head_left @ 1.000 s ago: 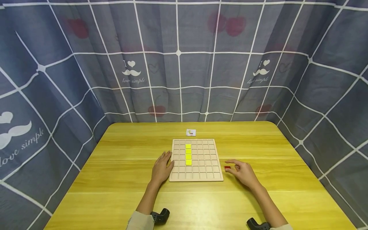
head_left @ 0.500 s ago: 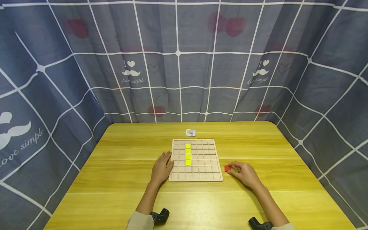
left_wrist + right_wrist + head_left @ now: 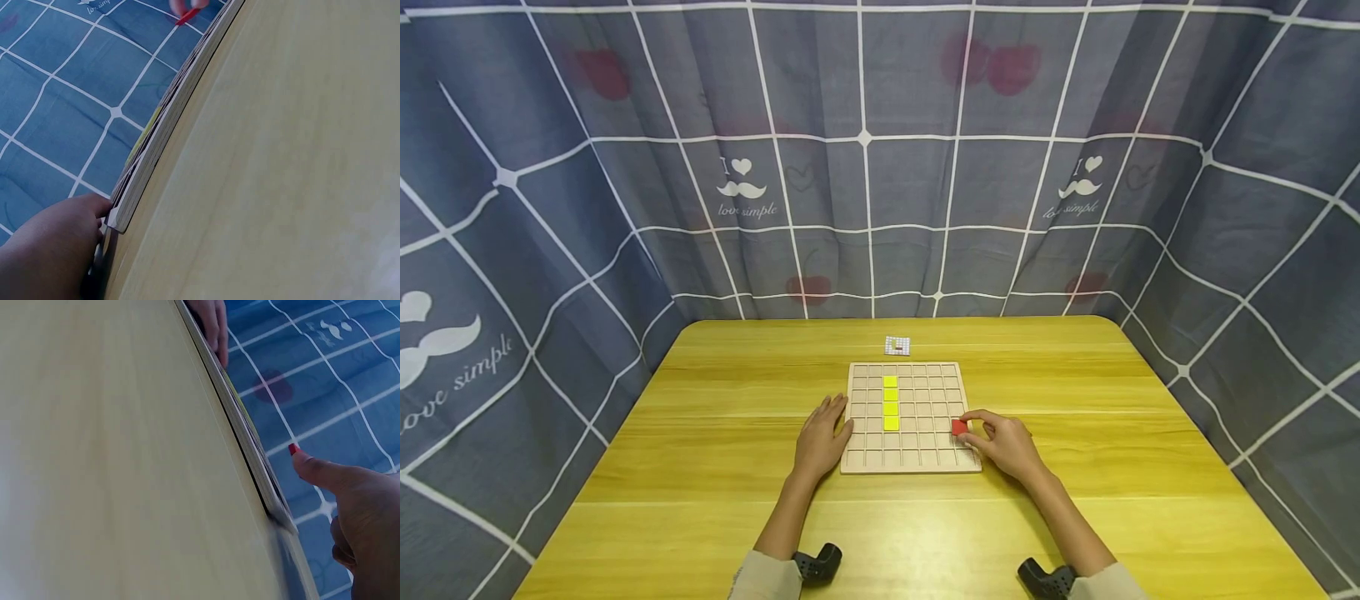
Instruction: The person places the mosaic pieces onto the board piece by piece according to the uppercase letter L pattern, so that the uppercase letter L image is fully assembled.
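Note:
A pale wooden grid board (image 3: 928,458) lies on the table, and a column of several yellow square tiles (image 3: 891,409) fills cells left of its middle. My left hand (image 3: 822,440) rests against the board's left edge with its fingers stretched out; in the left wrist view the thumb side of that hand (image 3: 56,240) touches the board's corner. Between thumb and fingertips my right hand (image 3: 1007,446) pinches a red square tile (image 3: 959,427) over the board's right edge. The right wrist view shows only a bit of the red tile (image 3: 294,449) at the thumb tip, raised above the board.
A small printed card (image 3: 897,346) with a grid pattern lies behind the board. The yellow wood-grain table (image 3: 700,467) extends around the board. A dark checked curtain (image 3: 910,183) hangs at the back and both sides.
My right hand has closed on the red tile on the table right of the board, lifted it and carried it left over the board's right edge. My left hand stays in place.

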Demonstrator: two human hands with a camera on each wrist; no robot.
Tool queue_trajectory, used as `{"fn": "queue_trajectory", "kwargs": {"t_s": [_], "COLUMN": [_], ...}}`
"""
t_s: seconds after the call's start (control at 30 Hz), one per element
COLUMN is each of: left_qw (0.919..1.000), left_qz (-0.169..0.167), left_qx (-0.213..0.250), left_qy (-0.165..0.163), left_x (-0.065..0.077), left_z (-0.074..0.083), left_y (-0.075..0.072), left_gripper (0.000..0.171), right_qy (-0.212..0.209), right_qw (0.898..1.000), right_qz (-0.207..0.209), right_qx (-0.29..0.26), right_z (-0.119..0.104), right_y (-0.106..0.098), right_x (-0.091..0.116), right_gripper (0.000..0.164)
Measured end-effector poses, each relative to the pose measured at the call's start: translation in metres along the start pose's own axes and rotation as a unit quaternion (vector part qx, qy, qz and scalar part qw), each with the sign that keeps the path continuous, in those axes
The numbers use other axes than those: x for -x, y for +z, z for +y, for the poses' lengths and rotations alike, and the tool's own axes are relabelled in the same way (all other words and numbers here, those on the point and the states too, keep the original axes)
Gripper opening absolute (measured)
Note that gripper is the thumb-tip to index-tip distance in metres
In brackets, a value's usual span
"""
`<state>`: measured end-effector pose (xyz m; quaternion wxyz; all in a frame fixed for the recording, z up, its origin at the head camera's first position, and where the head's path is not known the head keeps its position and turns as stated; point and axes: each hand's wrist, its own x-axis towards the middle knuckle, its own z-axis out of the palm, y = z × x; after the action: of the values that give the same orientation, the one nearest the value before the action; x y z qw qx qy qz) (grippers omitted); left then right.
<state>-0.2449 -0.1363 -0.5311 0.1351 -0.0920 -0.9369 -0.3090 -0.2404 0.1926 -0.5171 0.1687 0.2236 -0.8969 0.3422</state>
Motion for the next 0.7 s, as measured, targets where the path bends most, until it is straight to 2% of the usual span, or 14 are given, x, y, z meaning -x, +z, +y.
{"fn": "queue_trajectory", "kwargs": {"t_s": [0.17,0.33,0.57,0.7], "left_qw": [1.0000,1.0000,1.0000,1.0000], "left_qz": [-0.001,-0.004,-0.002,-0.001], "left_qx": [-0.004,-0.002,-0.004,-0.002], "left_qy": [-0.001,-0.003,-0.002,-0.002], "left_x": [0.000,0.000,0.000,0.000], "left_z": [-0.001,0.000,-0.001,-0.001], "left_y": [0.000,-0.001,0.000,0.001], "left_gripper": [0.047,0.047,0.048,0.048], "right_qy": [-0.024,-0.022,-0.005,-0.007], "right_qw": [1.000,0.999,0.999,0.999], "right_qz": [0.000,-0.010,-0.048,-0.052], "right_qx": [-0.019,-0.030,-0.007,0.007], "right_z": [-0.012,-0.022,-0.030,-0.030], "right_y": [0.019,0.037,0.056,0.060], "right_x": [-0.017,-0.030,-0.041,-0.043], "right_gripper": [0.026,0.025,0.025,0.024]}}
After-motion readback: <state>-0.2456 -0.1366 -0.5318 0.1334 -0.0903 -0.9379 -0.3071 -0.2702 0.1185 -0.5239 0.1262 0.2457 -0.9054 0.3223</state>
